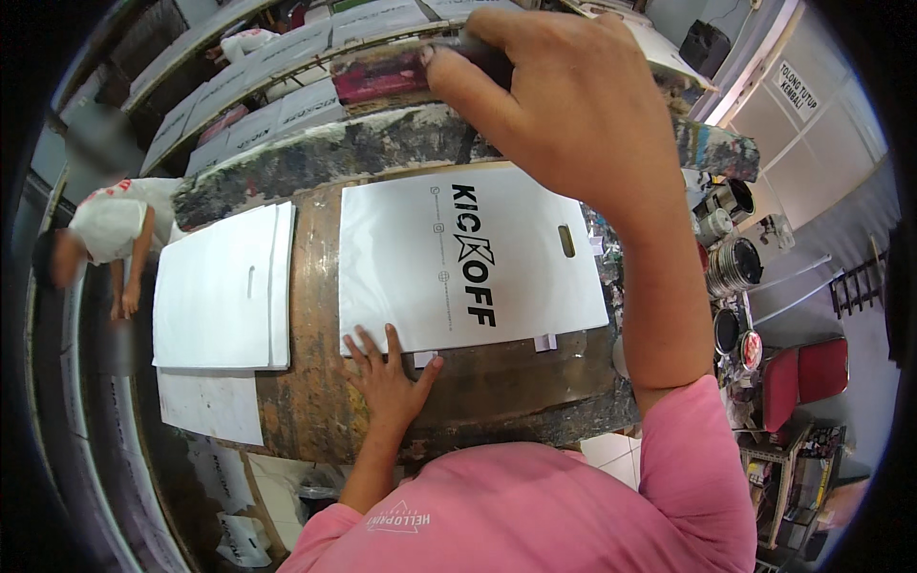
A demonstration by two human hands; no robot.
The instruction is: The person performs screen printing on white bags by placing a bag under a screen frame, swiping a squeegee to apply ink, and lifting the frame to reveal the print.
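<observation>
Up at the top of the frame the right hand (564,105) bends, thumb and forefinger apart, against a dark, paint-stained bar (377,81), its other fingertips hidden, so I can't tell whether it grips anything! Down at centre, one printed white bag (392,258) lies flat, the left hand (390,382) splayed wide at its lower-left edge, grasping nothing, with three small white tabs (545,343) peeking out around it. Over at left, one stack of blank bags (210,296) defies counting, and one person (113,229) shows only blurrily.
</observation>
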